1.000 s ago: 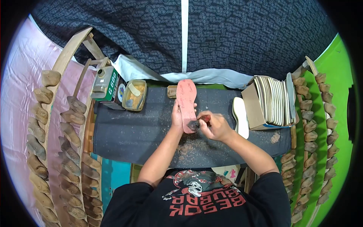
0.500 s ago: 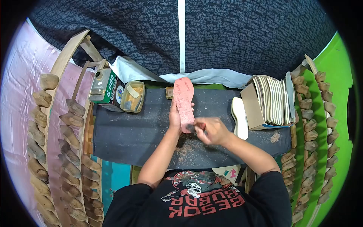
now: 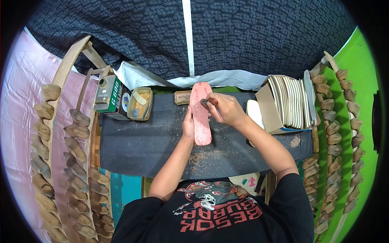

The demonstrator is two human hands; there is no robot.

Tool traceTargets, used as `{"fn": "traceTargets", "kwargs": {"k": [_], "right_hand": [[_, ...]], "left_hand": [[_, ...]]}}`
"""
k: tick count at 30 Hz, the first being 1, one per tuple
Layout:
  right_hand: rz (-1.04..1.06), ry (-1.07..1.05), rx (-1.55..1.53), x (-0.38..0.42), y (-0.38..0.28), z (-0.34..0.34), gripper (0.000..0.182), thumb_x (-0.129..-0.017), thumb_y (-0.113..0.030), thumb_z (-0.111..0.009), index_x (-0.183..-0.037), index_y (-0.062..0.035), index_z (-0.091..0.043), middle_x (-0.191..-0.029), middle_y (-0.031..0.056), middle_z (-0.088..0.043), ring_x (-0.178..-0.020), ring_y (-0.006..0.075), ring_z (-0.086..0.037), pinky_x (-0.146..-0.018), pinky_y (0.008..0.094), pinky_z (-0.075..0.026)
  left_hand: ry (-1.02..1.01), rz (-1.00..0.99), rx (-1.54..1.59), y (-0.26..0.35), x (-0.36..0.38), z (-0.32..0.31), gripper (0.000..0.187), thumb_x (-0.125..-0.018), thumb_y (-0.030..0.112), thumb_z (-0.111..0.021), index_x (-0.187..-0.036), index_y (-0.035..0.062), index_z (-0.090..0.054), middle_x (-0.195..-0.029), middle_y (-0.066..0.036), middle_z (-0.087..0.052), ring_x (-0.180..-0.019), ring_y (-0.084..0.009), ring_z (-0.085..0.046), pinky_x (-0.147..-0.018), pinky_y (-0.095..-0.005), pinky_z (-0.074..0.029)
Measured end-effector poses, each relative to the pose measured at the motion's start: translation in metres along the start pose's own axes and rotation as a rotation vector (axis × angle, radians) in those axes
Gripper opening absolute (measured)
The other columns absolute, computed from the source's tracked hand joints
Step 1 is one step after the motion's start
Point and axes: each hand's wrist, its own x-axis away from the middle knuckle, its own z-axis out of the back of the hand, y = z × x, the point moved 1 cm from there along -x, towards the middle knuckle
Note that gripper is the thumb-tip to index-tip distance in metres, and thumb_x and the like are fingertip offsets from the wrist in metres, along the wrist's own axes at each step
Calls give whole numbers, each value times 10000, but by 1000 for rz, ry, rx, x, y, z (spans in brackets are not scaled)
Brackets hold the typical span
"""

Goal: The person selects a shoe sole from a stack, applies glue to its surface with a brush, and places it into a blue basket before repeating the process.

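Note:
A pink shoe sole lies lengthwise on the dark work mat, toe end pointing away from me. My left hand grips its left edge near the middle. My right hand is closed around a small brush with a red handle, and the dark bristles touch the sole's upper part near the toe.
A green glue can and an open tin of yellow glue stand at the back left. A white sole and a cardboard box of soles sit at the right. Racks of wooden shoe lasts line both sides.
My right hand has moved the brush from the sole's near heel end up to its far toe end. The left hand keeps its grip on the sole.

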Motion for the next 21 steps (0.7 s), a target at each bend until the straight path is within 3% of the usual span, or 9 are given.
{"fn": "traceTargets", "kwargs": {"k": [1, 3, 4, 6, 10, 13, 15, 18, 21], "right_hand": [[-4, -57, -12, 3, -4, 3, 173, -852, -49, -675, -982, -21, -564, -737, 120, -604, -644, 331, -642, -583, 420, -519], [0, -100, -33, 15, -14, 4, 180, -849, -49, -666, -994, -17, -565, -736, 119, -606, -643, 324, -645, -584, 419, -523], [2, -141, -53, 21, -21, 3, 188, -846, -49, -657, -1007, -13, -566, -736, 118, -607, -641, 317, -648, -585, 418, -527], [25, -158, -130, 36, -38, 0, 212, -828, -46, -656, -1019, -6, -574, -758, 120, -638, -647, 299, -667, -594, 404, -548], [18, -180, -241, 47, -60, 5, 212, -821, -24, -671, -1013, -5, -584, -745, 105, -644, -617, 271, -664, -576, 377, -547], [-67, -87, -194, 39, -46, 9, 116, -873, -33, -638, -982, -12, -604, -673, 95, -619, -554, 253, -649, -551, 368, -534], [-100, -70, -114, 30, -26, 11, 95, -900, -51, -627, -979, -9, -594, -685, 119, -628, -568, 290, -656, -553, 386, -528], [-178, -15, -43, 17, 2, 12, 99, -927, -68, -618, -979, 5, -577, -695, 154, -634, -596, 349, -662, -567, 422, -524], [-157, 19, 15, 8, 22, 13, 109, -946, -78, -610, -999, 11, -575, -735, 177, -644, -639, 359, -675, -585, 423, -525]], "left_hand": [[2, 1, 1, -2, -2, -6, 469, -1079, 435, -403, -1375, 98, -542, -1253, -92, -658, -1063, -242, -675, -896, -401, -573], [286, -98, 199, -5, -9, -16, 502, -1071, 481, -390, -1331, 91, -569, -1113, -113, -703, -889, -241, -705, -771, -383, -598], [291, -103, 202, -5, -8, -5, 502, -1071, 481, -390, -1331, 91, -569, -1113, -113, -703, -889, -241, -705, -771, -383, -598], [145, -17, -18, -1, -9, 21, 568, -1065, 525, -353, -1338, 75, -566, -1043, -159, -714, -827, -254, -708, -735, -383, -601], [100, -1, -27, 4, -7, 21, 620, -1060, 569, -328, -1370, 76, -540, -997, -182, -717, -804, -246, -698, -728, -363, -588], [90, 13, -2, -3, -8, 15, 625, -1058, 577, -328, -1375, 81, -538, -1020, -177, -713, -838, -246, -697, -754, -366, -586], [94, 21, 6, -10, -8, 11, 627, -1057, 579, -328, -1376, 82, -539, -1028, -172, -712, -864, -245, -696, -777, -374, -583], [76, -54, -12, -19, -7, 8, 549, -1073, 505, -364, -1458, 122, -450, -1273, -140, -616, -939, -245, -688, -833, -418, -582], [48, -19, -143, -14, 4, -6, 553, -1072, 518, -362, -1392, 96, -518, -1192, -126, -674, -950, -219, -699, -778, -350, -600]]}}
